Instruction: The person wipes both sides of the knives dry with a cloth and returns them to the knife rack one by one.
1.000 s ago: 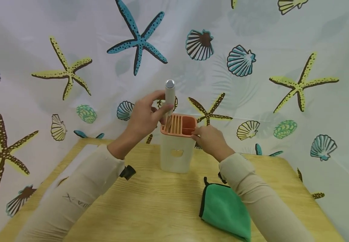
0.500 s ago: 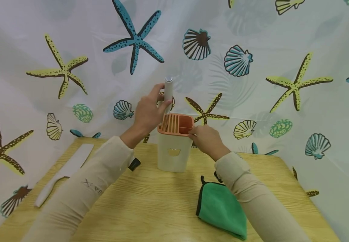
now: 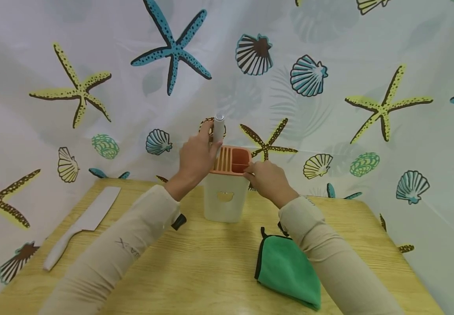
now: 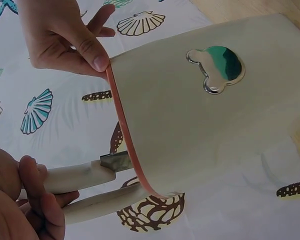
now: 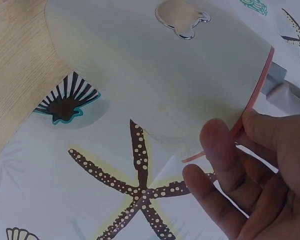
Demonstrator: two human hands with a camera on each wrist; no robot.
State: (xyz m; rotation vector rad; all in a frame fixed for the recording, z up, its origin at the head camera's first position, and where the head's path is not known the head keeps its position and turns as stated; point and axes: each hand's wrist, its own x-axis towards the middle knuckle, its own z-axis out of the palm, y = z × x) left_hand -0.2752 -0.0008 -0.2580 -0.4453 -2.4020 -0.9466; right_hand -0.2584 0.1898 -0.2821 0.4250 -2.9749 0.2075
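A cream knife holder (image 3: 227, 203) with an orange slotted top stands upright on the table. My left hand (image 3: 196, 158) grips the pale handle of a knife (image 3: 219, 127), whose blade is down in a slot at the holder's left side. In the left wrist view a short stretch of blade (image 4: 117, 161) shows between handle and rim. A second pale handle (image 4: 105, 204) sticks out beside it. With thumb and fingers, my right hand (image 3: 270, 181) pinches the holder's orange rim at the right, by the open compartment (image 3: 241, 157); its other fingers hang free in the right wrist view.
A pale cleaver (image 3: 93, 214) lies flat at the table's left. On the right, close to my sleeve, is a folded green cloth (image 3: 287, 271) with black edging. A curtain (image 3: 250, 105) printed with starfish and shells hangs right behind the holder.
The knife has gone lower into the slot with my left hand, and its blade no longer shows in the head view. My right hand stays on the rim. The cleaver has come into full view.
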